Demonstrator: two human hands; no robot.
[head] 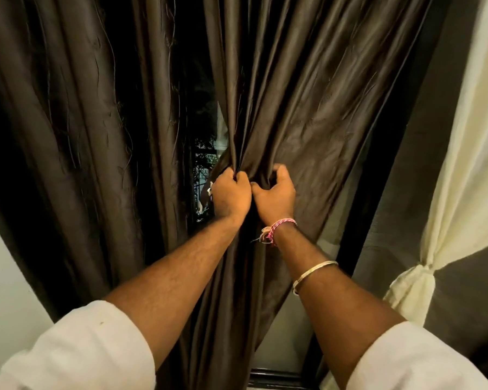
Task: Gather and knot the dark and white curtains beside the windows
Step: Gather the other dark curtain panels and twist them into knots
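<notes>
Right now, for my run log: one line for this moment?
left hand: grips dark satin curtain | right hand: grips same | cream curtain: knotted

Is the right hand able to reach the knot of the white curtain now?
Probably not now: the right hand grips the dark curtain, and the knot hangs off to the right. Nothing blocks the way once it lets go.

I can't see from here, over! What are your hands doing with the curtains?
Left hand and right hand: both grip the dark curtain, bunched, not knotted. White curtain already knotted at right. Nothing in the way.
</notes>
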